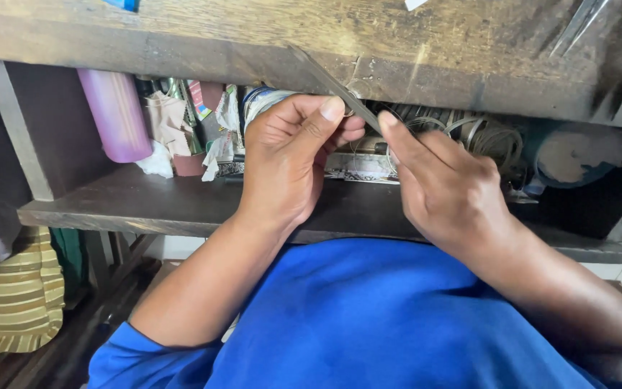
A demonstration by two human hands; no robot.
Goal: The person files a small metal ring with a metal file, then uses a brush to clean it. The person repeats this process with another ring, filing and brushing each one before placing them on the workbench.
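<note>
From the head camera: both hands sit right under the counter point(181, 54) edge, above the cluttered shelf point(145, 205). Left hand point(289, 155) pinches a thin wire ring point(354, 94), fingers closed on it. Right hand point(448, 191) grips a slim metal file point(332, 86), angled across the ring. Looks like mid-filing; next stroke needs a steady pinch.

A thin metal file point(329, 83) lay slanted between the left hand point(286, 158) and right hand point(444, 191), in front of the workbench edge point(181, 57). Behind them, on the shelf point(145, 205), a bottle point(115, 113) stood left, wire coils point(494, 137) right.
</note>
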